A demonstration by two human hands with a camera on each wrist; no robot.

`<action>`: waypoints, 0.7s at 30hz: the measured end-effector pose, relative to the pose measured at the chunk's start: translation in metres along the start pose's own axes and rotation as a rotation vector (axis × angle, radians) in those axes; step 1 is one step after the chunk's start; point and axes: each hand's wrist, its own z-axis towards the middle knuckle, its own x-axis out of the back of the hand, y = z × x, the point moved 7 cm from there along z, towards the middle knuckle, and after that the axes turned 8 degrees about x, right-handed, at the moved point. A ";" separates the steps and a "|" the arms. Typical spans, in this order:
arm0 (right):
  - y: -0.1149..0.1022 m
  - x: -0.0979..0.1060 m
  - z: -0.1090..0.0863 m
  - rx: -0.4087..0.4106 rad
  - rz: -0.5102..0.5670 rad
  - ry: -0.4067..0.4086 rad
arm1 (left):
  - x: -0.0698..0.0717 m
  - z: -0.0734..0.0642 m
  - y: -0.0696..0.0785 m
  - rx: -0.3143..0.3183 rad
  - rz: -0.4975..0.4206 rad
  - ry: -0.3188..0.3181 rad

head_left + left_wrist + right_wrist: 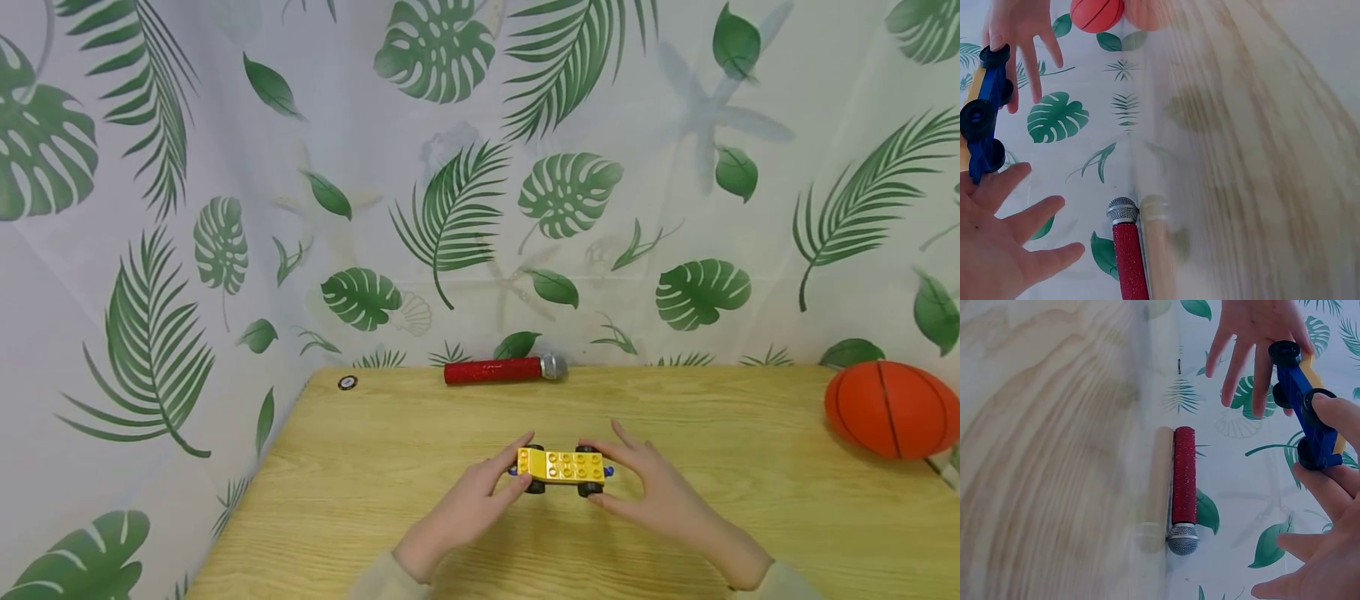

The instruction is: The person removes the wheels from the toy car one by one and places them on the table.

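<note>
Your cuffs [390,579] nearest cam, then L hand [480,497] + R hand [667,492], w/ car [566,468] pinched btwn them.
Car's up off the table [360,500], wheels down: yellow studded top, blue base, blk wheels. Your L hand has the left end, thumb on near side, index on far side, other fingers spread. Your R hand has the right end same way, thumb + index at the wheels, rest splayed. Both grips part-open, just wide enough to span the car. Red mic [495,371] lies at table's back edge by leaf-print backdrop [637,217], silver head to right. Small blk/white disc [347,382] back left; orange ball [892,425] far right, near backdrop.
</note>
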 end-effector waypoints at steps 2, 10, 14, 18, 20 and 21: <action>-0.001 0.001 0.001 -0.003 0.011 0.006 | 0.000 0.000 0.002 -0.002 -0.068 0.008; -0.004 0.002 0.006 -0.014 0.052 0.064 | 0.007 0.005 0.007 -0.004 -0.411 0.046; -0.006 0.003 0.009 -0.029 0.088 0.084 | 0.006 0.008 0.008 0.006 -0.606 0.023; -0.007 0.005 0.011 -0.045 0.099 0.103 | 0.005 0.010 0.012 0.006 -0.855 -0.016; -0.007 0.006 0.011 -0.042 0.088 0.115 | 0.004 0.011 0.015 0.006 -0.944 -0.030; -0.007 0.007 0.012 -0.040 0.083 0.122 | 0.003 0.011 0.017 0.003 -0.980 -0.036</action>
